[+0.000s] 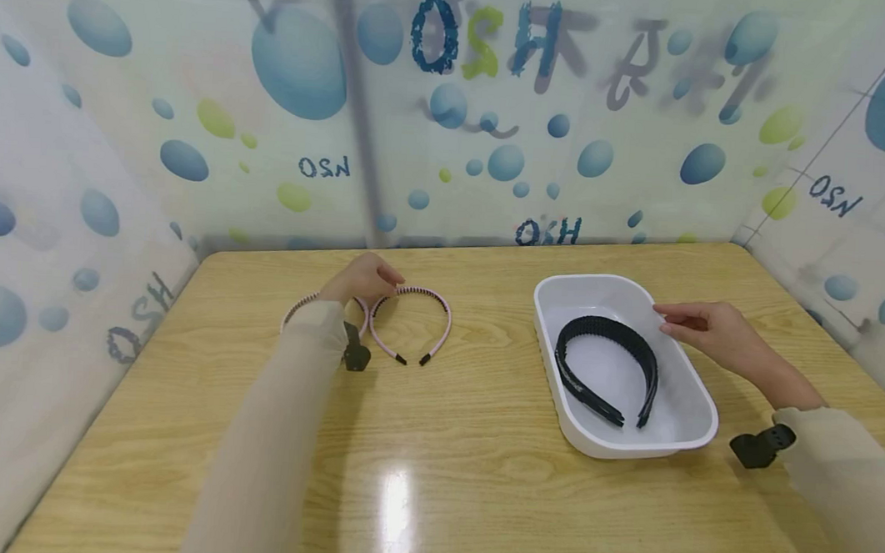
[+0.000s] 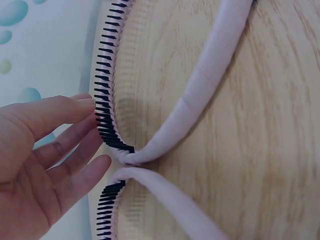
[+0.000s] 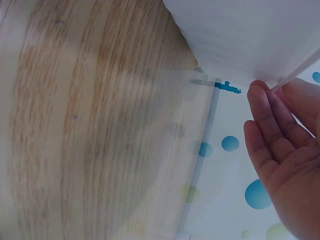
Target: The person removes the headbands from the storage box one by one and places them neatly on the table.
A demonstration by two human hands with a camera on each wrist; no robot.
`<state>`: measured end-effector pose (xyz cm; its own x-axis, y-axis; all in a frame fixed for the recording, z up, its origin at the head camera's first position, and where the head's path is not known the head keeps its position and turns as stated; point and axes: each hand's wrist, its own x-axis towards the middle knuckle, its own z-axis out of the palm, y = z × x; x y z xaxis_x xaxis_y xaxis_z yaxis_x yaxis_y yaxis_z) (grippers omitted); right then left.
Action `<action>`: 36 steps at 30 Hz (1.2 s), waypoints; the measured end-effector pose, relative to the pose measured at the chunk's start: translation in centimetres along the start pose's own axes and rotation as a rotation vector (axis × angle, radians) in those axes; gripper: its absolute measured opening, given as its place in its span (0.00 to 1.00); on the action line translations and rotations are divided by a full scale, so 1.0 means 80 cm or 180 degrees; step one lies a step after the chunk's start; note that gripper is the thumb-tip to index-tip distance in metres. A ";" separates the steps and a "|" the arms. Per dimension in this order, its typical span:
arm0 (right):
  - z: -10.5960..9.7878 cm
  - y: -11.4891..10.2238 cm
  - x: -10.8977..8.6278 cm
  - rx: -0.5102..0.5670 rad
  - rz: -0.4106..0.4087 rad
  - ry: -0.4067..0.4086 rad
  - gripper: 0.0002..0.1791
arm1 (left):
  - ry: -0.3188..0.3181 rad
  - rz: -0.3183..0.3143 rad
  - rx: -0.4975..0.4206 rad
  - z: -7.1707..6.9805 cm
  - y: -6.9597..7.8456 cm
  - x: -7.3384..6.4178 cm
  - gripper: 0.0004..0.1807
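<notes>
My left hand [image 1: 364,278] reaches over two pink headbands that lie side by side, nearly touching. Its thumb and fingertips pinch the black-toothed edge of the right pink headband [image 1: 448,310], as the left wrist view shows closely. The left pink headband [image 1: 302,302] is partly covered by the hand and sleeve. On the right, my right hand [image 1: 717,333] grips the rim of a white plastic basin [image 1: 685,440], thumb and fingers on either side of it. Inside the basin rest black headbands [image 1: 651,367], stacked together, with their ends toward me.
Everything stands on a wood-grain table [image 1: 464,445]. A patterned wall covering [image 1: 448,168] with blue and green spots rises behind it and at both sides. Black wrist devices [image 1: 760,448] sit on both sleeves.
</notes>
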<state>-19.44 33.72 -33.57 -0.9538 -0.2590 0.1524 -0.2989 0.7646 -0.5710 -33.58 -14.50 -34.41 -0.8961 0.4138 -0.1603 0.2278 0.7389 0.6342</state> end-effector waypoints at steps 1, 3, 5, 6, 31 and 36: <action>0.000 0.000 0.000 0.0024 -0.0023 0.0002 0.19 | -0.0005 -0.0039 -0.0028 -0.001 0.000 -0.001 0.17; 0.001 0.000 0.000 0.0031 -0.0034 0.0014 0.18 | -0.0001 -0.0068 -0.0080 -0.002 0.001 -0.002 0.18; 0.000 -0.001 0.000 -0.0001 -0.0009 0.0014 0.18 | 0.0010 -0.0040 -0.0106 -0.005 0.004 -0.004 0.18; 0.000 -0.002 0.000 -0.0010 0.0001 0.0015 0.18 | 0.0021 -0.0026 -0.0129 -0.006 0.006 -0.005 0.18; 0.002 -0.002 -0.001 -0.0008 -0.0043 0.0044 0.19 | 0.0062 0.0883 -0.0003 -0.006 0.117 -0.024 0.14; 0.002 0.000 -0.002 -0.0032 -0.0033 0.0046 0.18 | -0.0060 0.1053 -0.0096 0.002 0.143 -0.026 0.14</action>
<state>-19.31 33.62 -33.71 -0.9510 -0.2584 0.1698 -0.3089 0.7678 -0.5613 -29.04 -6.86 -26.96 -0.7682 0.6387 0.0444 0.4937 0.5467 0.6763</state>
